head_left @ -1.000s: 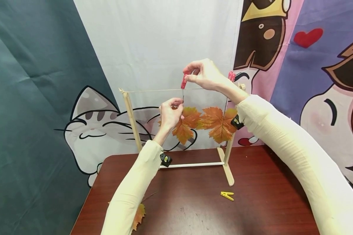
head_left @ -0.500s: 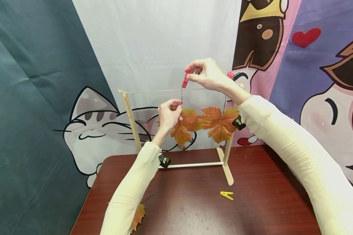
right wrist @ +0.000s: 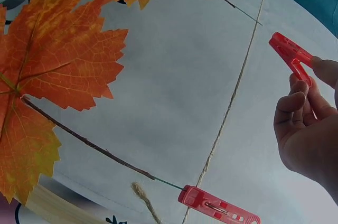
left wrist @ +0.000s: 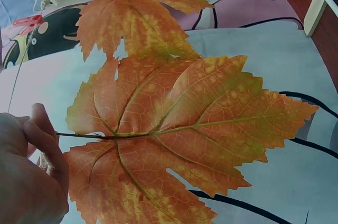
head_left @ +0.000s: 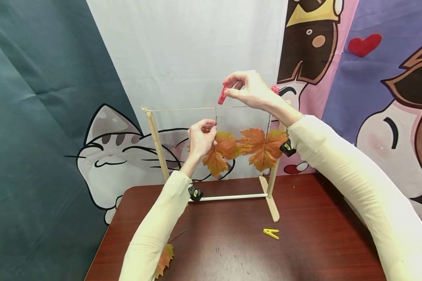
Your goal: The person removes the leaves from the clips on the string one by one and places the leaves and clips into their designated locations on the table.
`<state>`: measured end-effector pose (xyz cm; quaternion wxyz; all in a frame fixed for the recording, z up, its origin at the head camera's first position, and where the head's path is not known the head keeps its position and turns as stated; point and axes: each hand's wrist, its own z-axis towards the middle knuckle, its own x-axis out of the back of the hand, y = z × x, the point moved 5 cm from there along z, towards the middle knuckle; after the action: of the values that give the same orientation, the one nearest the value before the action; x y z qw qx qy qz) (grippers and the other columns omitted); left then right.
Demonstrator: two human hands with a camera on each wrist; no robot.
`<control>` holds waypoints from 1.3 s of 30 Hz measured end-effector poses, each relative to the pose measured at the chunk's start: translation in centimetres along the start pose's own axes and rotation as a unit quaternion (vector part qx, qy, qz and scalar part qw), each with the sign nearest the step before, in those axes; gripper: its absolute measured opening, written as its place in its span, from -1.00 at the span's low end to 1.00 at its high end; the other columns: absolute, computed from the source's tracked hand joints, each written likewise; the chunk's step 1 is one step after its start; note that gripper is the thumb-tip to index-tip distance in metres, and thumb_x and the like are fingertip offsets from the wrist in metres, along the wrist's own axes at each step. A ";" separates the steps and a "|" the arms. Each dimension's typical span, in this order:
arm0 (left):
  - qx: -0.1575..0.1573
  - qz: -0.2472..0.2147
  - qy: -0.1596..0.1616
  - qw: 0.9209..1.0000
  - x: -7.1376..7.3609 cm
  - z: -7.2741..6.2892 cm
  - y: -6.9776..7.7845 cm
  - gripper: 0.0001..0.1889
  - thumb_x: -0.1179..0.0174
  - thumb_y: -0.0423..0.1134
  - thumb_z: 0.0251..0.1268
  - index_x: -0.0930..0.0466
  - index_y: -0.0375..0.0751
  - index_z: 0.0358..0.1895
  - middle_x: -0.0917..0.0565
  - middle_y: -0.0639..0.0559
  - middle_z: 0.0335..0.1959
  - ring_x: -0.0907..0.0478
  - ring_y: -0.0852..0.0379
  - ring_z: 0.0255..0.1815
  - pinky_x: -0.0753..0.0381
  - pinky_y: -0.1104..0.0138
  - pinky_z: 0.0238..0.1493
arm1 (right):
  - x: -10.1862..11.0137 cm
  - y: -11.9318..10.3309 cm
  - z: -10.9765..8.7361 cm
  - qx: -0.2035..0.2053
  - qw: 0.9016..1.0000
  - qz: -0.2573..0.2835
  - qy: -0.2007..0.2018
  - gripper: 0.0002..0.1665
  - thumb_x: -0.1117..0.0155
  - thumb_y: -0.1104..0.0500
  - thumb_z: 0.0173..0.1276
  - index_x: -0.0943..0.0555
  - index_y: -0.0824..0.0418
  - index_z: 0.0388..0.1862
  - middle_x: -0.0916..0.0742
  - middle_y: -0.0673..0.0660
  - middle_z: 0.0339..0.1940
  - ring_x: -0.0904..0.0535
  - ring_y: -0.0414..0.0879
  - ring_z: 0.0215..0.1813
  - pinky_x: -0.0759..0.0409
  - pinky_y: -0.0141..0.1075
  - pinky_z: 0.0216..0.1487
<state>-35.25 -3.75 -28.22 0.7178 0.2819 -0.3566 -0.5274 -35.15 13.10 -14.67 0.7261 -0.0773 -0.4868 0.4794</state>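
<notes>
My left hand pinches the thin dark stem of an orange maple leaf; the leaf hangs below the fingers. The stem's wire tip reaches up to the twine strung across the wooden frame. In my right hand is a red clothespin, squeezed at its handles between thumb and fingers. Its nose points at the twine, close to the stem tip but apart from it in the right wrist view. To the right, a second maple leaf hangs by its stem from another red clothespin clipped on the twine.
The wooden frame stands at the back of the brown table, a white bar low across it. A yellow clothespin lies in front. Another leaf lies at left, partly under the left sleeve. A printed cloth hangs behind.
The red clothespin in my right hand has shifted slightly up and right, away from the stem tip. My left hand and its leaf have sunk a little and moved slightly left.
</notes>
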 end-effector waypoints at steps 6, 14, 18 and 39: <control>-0.001 0.006 -0.002 1.000 0.2 -0.2 -0.2 -0.86 -0.25 -0.41 0.28 -0.73 -0.29 -0.14 -0.73 -0.11 -0.35 -0.62 0.09 -0.72 -0.51 0.47 -0.64 | 0.1 0.1 -0.1 -0.009 1.000 0.014 -0.008 -0.62 -0.31 0.21 0.38 -0.63 0.32 0.14 -0.71 0.21 -0.08 -0.57 -0.05 -0.23 -0.38 -0.34 -0.31; 0.000 0.017 0.000 1.000 0.9 -0.6 -0.2 -0.84 -0.24 -0.41 0.26 -0.73 -0.29 -0.14 -0.73 -0.11 -0.36 -0.60 0.15 -0.75 -0.55 0.48 -0.51 | 0.4 0.3 -0.4 -0.011 1.000 0.026 -0.002 -0.60 -0.28 0.20 0.40 -0.60 0.31 0.17 -0.69 0.21 -0.07 -0.56 -0.06 -0.23 -0.38 -0.33 -0.31; -0.002 0.022 0.000 1.000 1.2 -0.9 -0.3 -0.84 -0.23 -0.41 0.25 -0.74 -0.26 -0.15 -0.74 -0.12 -0.36 -0.59 0.20 -0.76 -0.55 0.46 -0.56 | 0.4 0.5 -0.8 -0.011 0.999 0.032 -0.002 -0.59 -0.27 0.20 0.39 -0.60 0.30 0.18 -0.70 0.22 -0.03 -0.55 -0.05 -0.24 -0.39 -0.34 -0.32; -0.019 0.045 0.008 0.999 2.9 -2.6 -0.9 -0.84 -0.21 -0.44 0.24 -0.74 -0.28 -0.17 -0.71 -0.04 -0.41 -0.56 0.19 -0.78 -0.54 0.37 -0.72 | 0.9 1.5 -2.4 -0.017 0.999 0.050 0.000 -0.65 -0.33 0.26 0.33 -0.63 0.32 0.09 -0.72 0.18 -0.20 -0.54 -0.10 -0.34 -0.36 -0.38 -0.39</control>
<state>-33.14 -6.68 -29.86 0.7489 0.2555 -0.3532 -0.4991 -34.09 15.46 -16.18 0.6998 -0.1137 -0.4900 0.5072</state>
